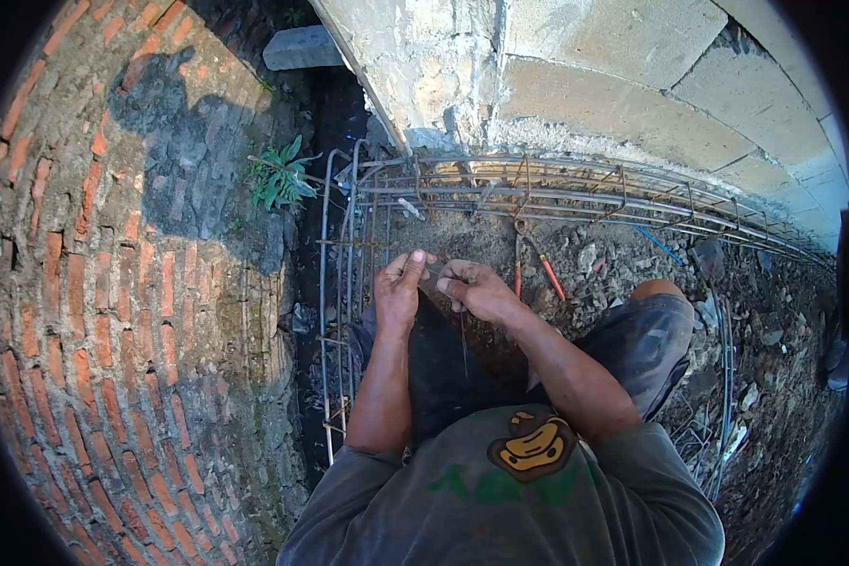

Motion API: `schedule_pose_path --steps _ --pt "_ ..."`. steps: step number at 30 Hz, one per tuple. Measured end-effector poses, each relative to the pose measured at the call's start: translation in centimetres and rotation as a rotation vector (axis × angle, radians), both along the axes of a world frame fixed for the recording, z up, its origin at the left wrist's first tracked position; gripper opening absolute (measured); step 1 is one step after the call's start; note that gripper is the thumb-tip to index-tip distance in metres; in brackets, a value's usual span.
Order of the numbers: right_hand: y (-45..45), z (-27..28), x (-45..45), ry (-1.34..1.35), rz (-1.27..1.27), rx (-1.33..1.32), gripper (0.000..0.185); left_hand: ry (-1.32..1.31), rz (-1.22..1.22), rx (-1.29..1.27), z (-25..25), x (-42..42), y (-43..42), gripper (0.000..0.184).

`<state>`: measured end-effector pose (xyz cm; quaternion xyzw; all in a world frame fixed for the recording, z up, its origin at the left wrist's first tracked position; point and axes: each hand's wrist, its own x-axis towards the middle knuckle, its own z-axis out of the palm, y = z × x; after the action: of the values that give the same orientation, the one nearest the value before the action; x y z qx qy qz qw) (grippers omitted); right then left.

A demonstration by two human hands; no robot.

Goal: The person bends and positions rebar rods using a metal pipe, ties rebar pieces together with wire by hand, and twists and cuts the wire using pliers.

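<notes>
In front of my body, both hands are raised close together above my lap. My left hand (401, 291) is closed, thumb and forefinger pinched at the fingertips on a thin wire. Just beside it, my right hand (478, 292) is pinched too, and the thin wire (464, 344) hangs below its fingers. The wire's part between the hands is too fine to trace clearly. Beyond the right hand, pincers (545, 271) with red handles lean with their jaws against the steel bars. A rebar cage (557, 200) runs across the ground ahead of my hands.
Upright bent rebar (326, 283) stands close by my left arm. A brick wall (113, 330) rises on the left, with a green plant (278, 176) at its edge. A block wall (613, 94) stands ahead. Rubble (764, 330) and loose steel rods (725, 396) lie to the right.
</notes>
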<state>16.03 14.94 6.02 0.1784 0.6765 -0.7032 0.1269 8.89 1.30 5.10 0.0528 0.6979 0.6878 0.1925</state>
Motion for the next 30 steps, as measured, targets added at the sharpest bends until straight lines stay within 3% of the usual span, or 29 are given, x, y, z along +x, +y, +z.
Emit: schedule_pose_path --steps 2,5,7,8,10,14,16,17,19,20,22,25,27,30 --pt "0.2 1.6 0.1 -0.092 0.094 -0.008 0.011 -0.044 0.027 0.038 -0.1 -0.8 -0.2 0.028" --pt "-0.3 1.5 0.7 -0.11 -0.001 -0.13 0.017 -0.162 -0.006 0.115 -0.4 -2.9 -1.0 0.029" --pt "-0.9 0.3 0.6 0.166 -0.047 0.295 0.02 -0.425 -0.087 0.122 -0.6 -3.8 -0.9 0.029" --pt "-1.0 -0.5 0.7 0.169 -0.051 0.298 0.02 -0.421 -0.091 0.123 -0.8 -4.3 -0.8 0.029" --pt "-0.8 -2.4 0.6 0.131 -0.035 0.559 0.027 -0.337 -0.098 0.023 -1.1 -5.4 -0.4 0.027" --pt "-0.2 -5.0 -0.6 0.202 -0.278 0.516 0.025 -0.088 -0.052 -0.075 -2.2 -7.5 0.7 0.024" --pt "0.6 -4.6 -1.7 0.067 -0.39 0.565 0.023 0.273 0.118 -0.179 -2.7 -10.0 1.2 0.025" --pt "0.8 -4.0 -2.3 0.065 -0.39 0.565 0.023 0.271 0.118 -0.18 -2.4 -11.1 1.4 0.025" --pt "1.1 -2.5 -3.6 -0.022 -0.346 0.697 0.024 0.611 0.056 -0.596 -1.1 -13.2 1.8 0.031" --pt "1.6 -1.9 -4.5 -0.03 -0.345 0.694 0.024 0.559 0.001 -0.658 -1.0 -14.2 2.4 0.035" --pt "3.1 -0.4 -6.8 -0.154 -0.012 0.895 0.024 0.639 -0.072 -0.674 -2.3 -16.2 3.3 0.036" --pt "4.2 3.2 -10.6 -0.361 0.106 0.956 0.025 0.752 -0.176 -0.713 -3.5 -18.2 5.1 0.038" --pt "5.2 4.3 -12.8 -0.332 0.182 0.949 0.026 0.832 -0.223 -0.734 -4.5 -19.0 6.0 0.035" --pt "6.0 5.2 -14.9 -0.453 0.244 0.948 0.027 0.775 -0.315 -0.753 -5.3 -19.6 6.0 0.031"
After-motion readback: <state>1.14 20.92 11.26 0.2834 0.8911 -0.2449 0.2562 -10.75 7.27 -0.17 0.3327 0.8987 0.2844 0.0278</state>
